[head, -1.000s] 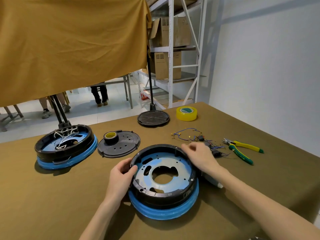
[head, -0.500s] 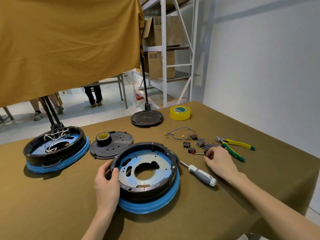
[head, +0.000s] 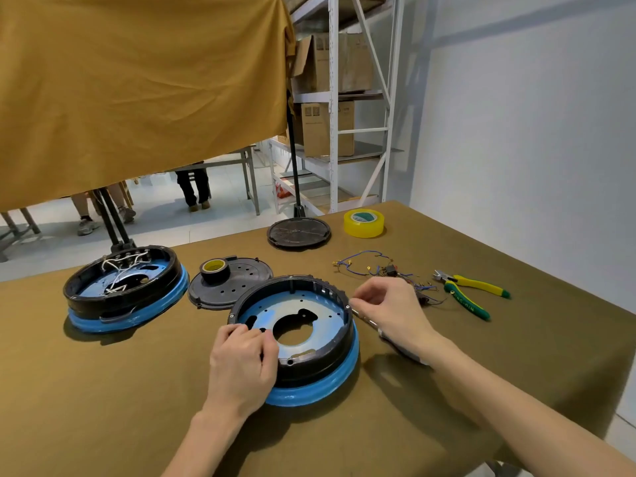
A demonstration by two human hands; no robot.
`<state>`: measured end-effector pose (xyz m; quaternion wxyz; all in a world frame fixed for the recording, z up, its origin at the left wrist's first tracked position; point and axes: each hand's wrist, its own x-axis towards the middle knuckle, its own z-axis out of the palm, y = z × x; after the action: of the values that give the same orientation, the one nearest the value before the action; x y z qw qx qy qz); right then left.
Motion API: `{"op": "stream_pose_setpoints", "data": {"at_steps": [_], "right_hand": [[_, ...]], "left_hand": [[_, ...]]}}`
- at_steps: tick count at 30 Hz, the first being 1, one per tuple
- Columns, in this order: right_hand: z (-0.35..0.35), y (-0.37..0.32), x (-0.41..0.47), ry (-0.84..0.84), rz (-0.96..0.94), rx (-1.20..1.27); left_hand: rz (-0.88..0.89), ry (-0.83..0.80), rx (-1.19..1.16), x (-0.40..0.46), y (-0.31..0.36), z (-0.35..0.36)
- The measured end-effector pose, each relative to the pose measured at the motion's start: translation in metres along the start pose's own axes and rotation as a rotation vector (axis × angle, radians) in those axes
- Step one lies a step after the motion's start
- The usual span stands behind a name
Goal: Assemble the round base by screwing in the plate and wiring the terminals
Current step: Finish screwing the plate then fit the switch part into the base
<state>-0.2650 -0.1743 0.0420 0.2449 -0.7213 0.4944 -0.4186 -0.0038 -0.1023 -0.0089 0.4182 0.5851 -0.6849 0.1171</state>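
We see the round base [head: 309, 342] sitting on the table [head: 103, 390], a black ring on a blue skirt, with the metal plate [head: 309, 313] lying flat inside it. Our left hand [head: 242, 363] grips the near-left rim, fingers curled over the edge and into the ring. Our right hand [head: 392, 311] hovers just right of the base, thumb and forefinger pinched together near the rim; whatever they hold is too small to make out. Beneath that hand lies a screwdriver [head: 366, 320], its shaft pointing at the base and its handle mostly hidden by the wrist.

Beyond the right hand we find a tangle of wires [head: 364, 266] with small terminals, and to its right the pliers [head: 471, 294] with yellow and green handles. A yellow tape roll [head: 363, 222] stands near the far edge, beside a black disc [head: 298, 233] that carries a pole. Just behind the base lies a black cover [head: 237, 287], and a smaller tape roll [head: 215, 270] rests on it. To the far left sits a second base [head: 127, 290], already holding white wiring. A mustard cloth [head: 137, 91] hangs across the back, and shelves [head: 337, 98] with cardboard boxes stand behind the table.
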Motion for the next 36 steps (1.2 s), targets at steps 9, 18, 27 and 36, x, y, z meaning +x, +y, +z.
{"op": "stream_pose_setpoints", "data": {"at_steps": [9,18,27,36], "right_hand": [[0.017,-0.041,-0.028,-0.414,-0.166,0.005],[0.018,-0.044,-0.026,-0.454,-0.286,-0.068],[0.020,-0.041,-0.027,-0.484,-0.335,-0.085],[0.021,-0.027,-0.038,-0.386,-0.452,-0.223]], "left_hand": [[0.027,-0.150,0.042,-0.001,0.033,-0.001],[0.060,-0.082,-0.233,-0.004,0.018,-0.009],[0.110,-0.080,-0.210,-0.005,0.020,-0.010],[0.203,-0.139,-0.205,-0.006,0.024,-0.013]]}}
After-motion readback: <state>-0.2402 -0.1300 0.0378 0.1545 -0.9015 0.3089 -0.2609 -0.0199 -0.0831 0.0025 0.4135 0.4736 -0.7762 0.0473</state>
